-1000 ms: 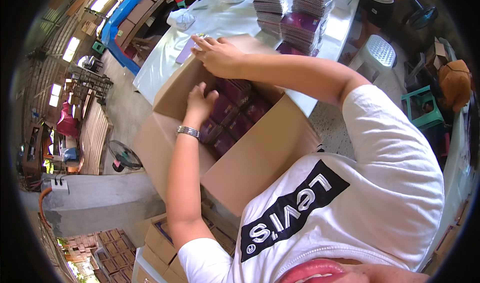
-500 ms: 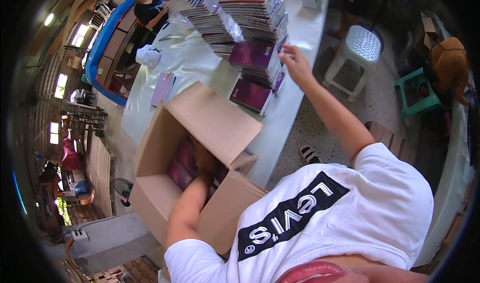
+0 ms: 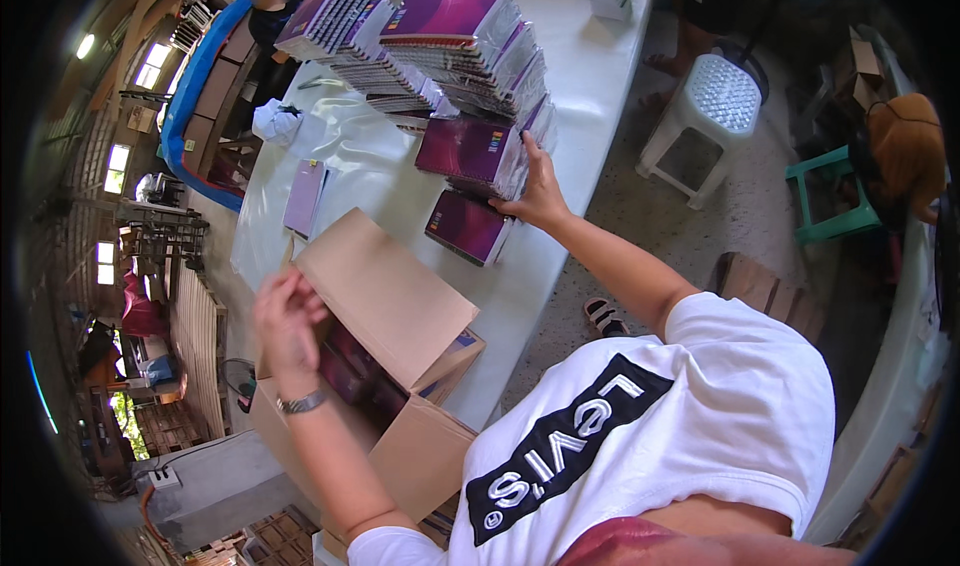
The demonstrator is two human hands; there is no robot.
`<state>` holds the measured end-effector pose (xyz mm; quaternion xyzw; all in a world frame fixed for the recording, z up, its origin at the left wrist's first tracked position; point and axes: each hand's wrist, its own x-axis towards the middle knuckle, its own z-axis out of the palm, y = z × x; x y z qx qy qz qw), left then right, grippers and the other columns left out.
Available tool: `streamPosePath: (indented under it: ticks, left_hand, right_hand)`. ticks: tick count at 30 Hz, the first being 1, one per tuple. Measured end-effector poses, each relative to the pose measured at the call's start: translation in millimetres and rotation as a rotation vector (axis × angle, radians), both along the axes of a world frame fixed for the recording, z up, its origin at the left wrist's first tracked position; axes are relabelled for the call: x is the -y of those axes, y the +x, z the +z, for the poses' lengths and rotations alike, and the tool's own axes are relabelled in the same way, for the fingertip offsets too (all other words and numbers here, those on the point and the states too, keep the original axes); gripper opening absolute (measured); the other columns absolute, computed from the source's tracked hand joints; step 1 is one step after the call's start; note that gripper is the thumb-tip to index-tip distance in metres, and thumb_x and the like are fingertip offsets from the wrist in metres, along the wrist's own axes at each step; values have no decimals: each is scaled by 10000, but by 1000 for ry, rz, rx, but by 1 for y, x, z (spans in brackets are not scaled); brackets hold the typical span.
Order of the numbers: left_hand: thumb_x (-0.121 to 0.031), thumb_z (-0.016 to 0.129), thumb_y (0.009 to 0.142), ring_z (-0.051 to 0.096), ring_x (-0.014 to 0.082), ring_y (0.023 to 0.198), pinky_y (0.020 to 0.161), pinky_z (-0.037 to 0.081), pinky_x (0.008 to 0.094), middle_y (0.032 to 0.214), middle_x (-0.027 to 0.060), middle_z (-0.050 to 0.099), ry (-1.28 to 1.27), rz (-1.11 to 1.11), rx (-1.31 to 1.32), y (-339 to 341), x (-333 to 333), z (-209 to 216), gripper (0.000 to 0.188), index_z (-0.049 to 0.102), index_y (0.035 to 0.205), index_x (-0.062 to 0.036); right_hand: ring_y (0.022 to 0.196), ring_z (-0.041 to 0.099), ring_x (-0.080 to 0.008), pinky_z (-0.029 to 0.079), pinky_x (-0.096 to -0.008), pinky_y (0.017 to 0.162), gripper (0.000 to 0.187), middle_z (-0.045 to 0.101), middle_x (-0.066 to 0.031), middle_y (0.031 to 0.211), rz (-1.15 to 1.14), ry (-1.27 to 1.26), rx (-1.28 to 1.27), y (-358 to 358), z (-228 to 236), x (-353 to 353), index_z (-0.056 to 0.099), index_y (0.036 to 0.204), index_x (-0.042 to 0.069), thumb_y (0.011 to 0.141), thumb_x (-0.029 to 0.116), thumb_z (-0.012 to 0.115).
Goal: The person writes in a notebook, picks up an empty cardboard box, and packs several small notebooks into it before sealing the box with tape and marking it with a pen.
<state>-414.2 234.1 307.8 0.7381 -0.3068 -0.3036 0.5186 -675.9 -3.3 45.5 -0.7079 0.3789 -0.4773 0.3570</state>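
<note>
An open cardboard box [image 3: 395,296] stands by the table's near edge, with purple notebooks [image 3: 355,371] inside it. My left hand [image 3: 290,321] is raised over the box's left side, its fingers loosely bent, apart and slightly blurred; nothing shows in it. On the table, tall stacks of purple spiral notebooks [image 3: 445,11] in clear plastic rise beyond the box. My right hand [image 3: 540,194] grips the right side of a lower notebook stack [image 3: 460,151], thumb near its bottom and fingers farther up. Just nearer lies a small pile of purple notebooks [image 3: 468,228].
A lilac notebook [image 3: 304,198] and a crumpled white bundle [image 3: 277,123] lie on the white-covered table [image 3: 370,181]. To the right stand a white stool [image 3: 715,106] and a green stool [image 3: 835,194]. Another person [image 3: 268,11] is at the far left.
My left hand has come up out of the box and over its left side. My right hand has moved from beside the stacks onto the lower stack's side.
</note>
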Motion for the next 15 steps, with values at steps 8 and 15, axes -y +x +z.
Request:
streamPosePath:
  ticks: [8, 15]
  left_hand:
    - [-521, 606, 890, 472, 278, 1231, 988, 402, 536, 1256, 113, 557, 220, -24, -686, -144, 162, -171, 633, 467, 1352, -110]
    - [-378, 797, 744, 605, 254, 1060, 906, 508, 427, 1258, 171, 552, -55, 386, -604, -189, 210, -196, 878, 329, 1392, -14]
  right_hand:
    - [1179, 440, -353, 402, -436, 1025, 1298, 399, -199, 1289, 88, -100, 53, -25, -15, -21, 134, 1505, 47, 520, 302, 941]
    - [1366, 361, -348, 302, -434, 1125, 1489, 261, -234, 1525, 314, 148, 71, -39, -29, -10, -180, 1516, 104, 548, 267, 939]
